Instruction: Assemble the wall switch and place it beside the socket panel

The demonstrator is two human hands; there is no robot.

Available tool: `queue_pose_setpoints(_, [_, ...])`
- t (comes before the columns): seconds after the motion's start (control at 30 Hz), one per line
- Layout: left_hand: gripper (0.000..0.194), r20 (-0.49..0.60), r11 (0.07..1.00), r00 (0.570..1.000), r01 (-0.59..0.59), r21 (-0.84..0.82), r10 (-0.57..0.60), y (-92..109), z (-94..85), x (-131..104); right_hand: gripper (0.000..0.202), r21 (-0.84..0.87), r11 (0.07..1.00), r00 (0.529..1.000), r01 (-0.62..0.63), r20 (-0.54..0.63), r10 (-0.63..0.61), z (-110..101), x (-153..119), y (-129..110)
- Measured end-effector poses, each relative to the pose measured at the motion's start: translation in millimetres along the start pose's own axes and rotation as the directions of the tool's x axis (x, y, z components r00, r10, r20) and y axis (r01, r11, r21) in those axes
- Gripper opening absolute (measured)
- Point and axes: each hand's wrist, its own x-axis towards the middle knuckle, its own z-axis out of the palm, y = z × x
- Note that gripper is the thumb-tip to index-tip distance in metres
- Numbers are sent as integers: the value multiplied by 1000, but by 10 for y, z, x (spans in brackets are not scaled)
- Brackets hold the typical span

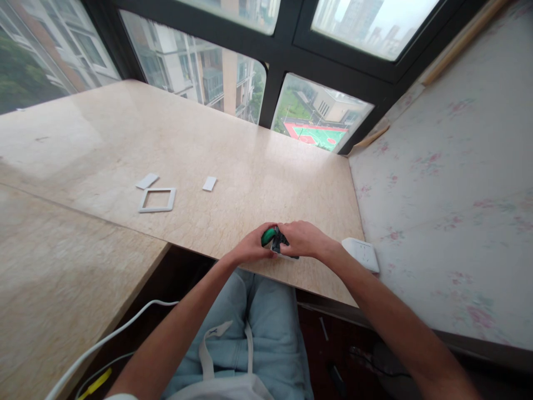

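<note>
Just below centre frame, left hand [252, 245] and right hand [303, 239] grip a small dark device [275, 243], green part [268, 236] showing; it's apparently close fingerwork, next calling for steady support.

No lettering, brand or number can be read; the small dark mark on the white strap [214, 331] at the lower middle is too tiny to make out, and so are the faint marks on the white box [361, 254] at right
</note>
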Motion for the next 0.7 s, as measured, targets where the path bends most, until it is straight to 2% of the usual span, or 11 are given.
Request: queue_pose_setpoints(0.7, [81,-22,1000,1000,10,-6,-10,5,-7,-5,34,19,1000,1000,-11,-4,11,0,-17,-9])
